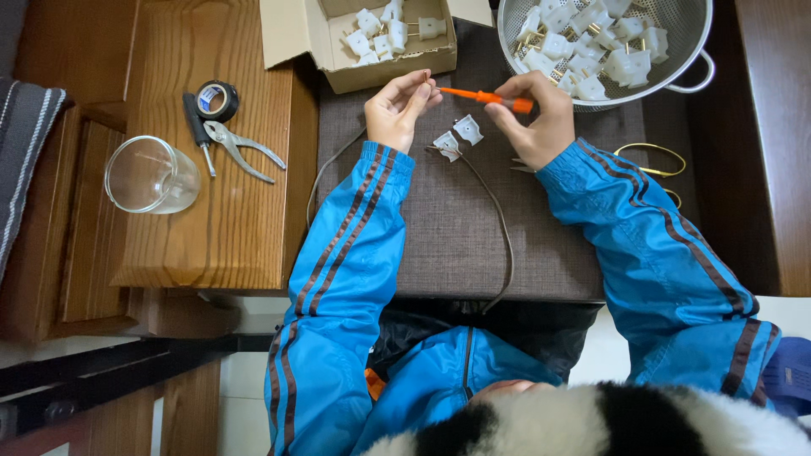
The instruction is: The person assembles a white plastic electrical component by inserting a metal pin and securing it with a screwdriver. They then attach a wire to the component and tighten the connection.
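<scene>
grey mat (456, 245) lies bare below right hand (541, 118) gripping orange screwdriver (490, 99).

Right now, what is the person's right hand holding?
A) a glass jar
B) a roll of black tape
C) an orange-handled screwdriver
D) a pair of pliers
C: the right hand grips the orange-handled screwdriver, its tip pointing toward the left hand; the pliers, tape roll and glass jar lie untouched on the wooden table.
</scene>
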